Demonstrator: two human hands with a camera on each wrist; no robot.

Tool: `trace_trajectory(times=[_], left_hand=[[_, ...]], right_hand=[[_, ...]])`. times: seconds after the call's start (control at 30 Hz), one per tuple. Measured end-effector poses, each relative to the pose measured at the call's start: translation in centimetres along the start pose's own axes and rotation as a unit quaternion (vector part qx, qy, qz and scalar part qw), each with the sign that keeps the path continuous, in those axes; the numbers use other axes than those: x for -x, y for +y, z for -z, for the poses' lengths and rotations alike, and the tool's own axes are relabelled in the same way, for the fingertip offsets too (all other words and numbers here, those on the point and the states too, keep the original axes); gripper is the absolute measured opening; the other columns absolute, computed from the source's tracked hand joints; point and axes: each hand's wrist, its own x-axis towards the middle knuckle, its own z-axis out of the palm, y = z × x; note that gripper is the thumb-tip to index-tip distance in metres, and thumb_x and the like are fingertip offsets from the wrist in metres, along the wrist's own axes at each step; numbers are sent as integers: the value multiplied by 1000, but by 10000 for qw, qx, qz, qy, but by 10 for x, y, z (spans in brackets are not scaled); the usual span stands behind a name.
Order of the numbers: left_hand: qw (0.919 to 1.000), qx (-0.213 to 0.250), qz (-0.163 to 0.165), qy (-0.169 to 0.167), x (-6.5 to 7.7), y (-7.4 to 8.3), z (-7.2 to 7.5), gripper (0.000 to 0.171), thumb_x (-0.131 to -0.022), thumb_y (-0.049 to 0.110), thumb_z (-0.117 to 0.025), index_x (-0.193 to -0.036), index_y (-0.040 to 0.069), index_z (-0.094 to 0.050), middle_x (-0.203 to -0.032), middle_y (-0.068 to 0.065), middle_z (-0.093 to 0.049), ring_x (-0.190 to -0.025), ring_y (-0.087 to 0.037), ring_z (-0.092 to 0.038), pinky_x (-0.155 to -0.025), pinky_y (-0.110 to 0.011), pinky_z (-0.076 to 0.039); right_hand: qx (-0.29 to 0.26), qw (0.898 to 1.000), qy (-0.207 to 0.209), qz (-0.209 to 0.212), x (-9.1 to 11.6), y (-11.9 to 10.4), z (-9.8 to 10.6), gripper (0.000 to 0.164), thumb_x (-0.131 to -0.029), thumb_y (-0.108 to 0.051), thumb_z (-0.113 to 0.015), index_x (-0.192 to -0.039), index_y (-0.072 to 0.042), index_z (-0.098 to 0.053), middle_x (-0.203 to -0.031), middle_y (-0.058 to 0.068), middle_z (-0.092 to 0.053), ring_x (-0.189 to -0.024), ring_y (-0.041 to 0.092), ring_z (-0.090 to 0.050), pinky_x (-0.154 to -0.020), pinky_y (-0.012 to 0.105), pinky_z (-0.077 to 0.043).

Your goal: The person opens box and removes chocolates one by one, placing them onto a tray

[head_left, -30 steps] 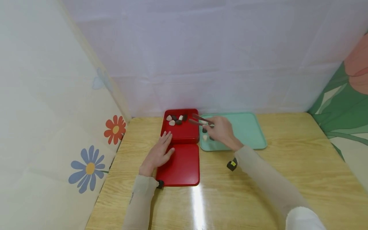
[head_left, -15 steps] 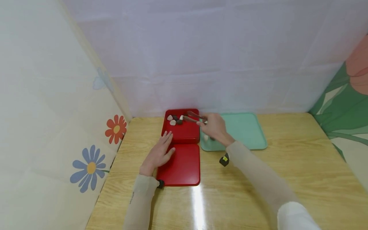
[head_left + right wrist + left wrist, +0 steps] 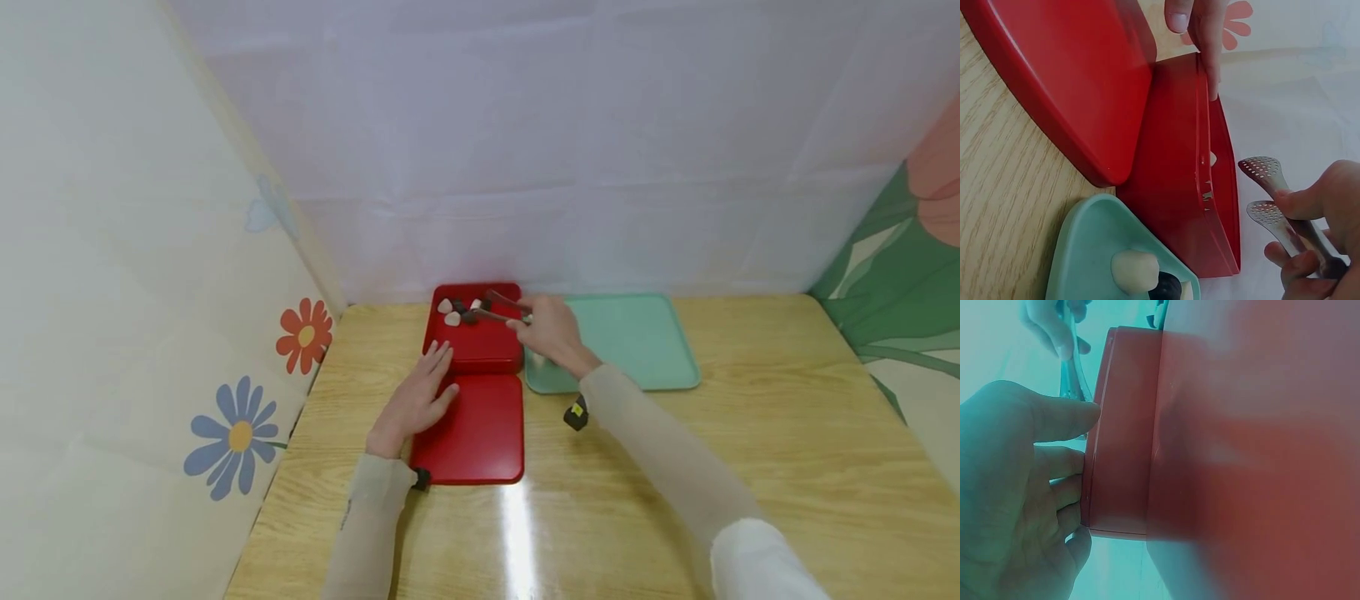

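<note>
My right hand (image 3: 551, 329) grips metal tongs (image 3: 1265, 212) with perforated ends. Their two ends stand apart over the red box (image 3: 483, 346), and nothing shows between them in the right wrist view. White pebbles (image 3: 453, 319) and dark pebbles (image 3: 469, 317) lie in the far part of the box, close to the tong ends. My left hand (image 3: 411, 402) rests at the box's near left corner, fingers straight over the rim. In the left wrist view, its thumb and fingertips touch the rim of the box's wall (image 3: 1124, 437).
A flat red lid (image 3: 480, 442) lies in front of the box. Right of the box is a mint green tray (image 3: 633, 342), holding a white pebble (image 3: 1135, 272) and a dark one (image 3: 1166, 289). Cloth walls (image 3: 480, 167) stand behind and at both sides of the wooden table (image 3: 637, 500).
My right hand has moved left with the tongs, from the green tray's edge to farther over the red box. My left hand has stayed in place.
</note>
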Motion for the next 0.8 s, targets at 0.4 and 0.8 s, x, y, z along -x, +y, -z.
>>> trace_trajectory(times=[0.4, 0.8], left_hand=[[9999, -111, -78, -78, -1, 1, 2, 74, -108, 32, -59, -166, -2, -29, -178, -17, -22, -167, -39, -12, -134, -54, -19], [9999, -94, -28, -78, 0, 1, 1, 74, -108, 30, -59, -166, -3, -28, -178, -17, -22, -167, -38, -11, -134, -54, -20]], right_hand=[[-141, 9996, -32, -237, -6, -2, -12, 36, -98, -25, -78, -130, -8, -78, -81, 4, -64, -56, 12, -44, -40, 22, -32], [32, 9998, -68, -202, -12, 3, -25, 40, -97, -26, -78, -129, -3, -76, -110, 13, -76, -75, 20, -58, -51, 28, -47]])
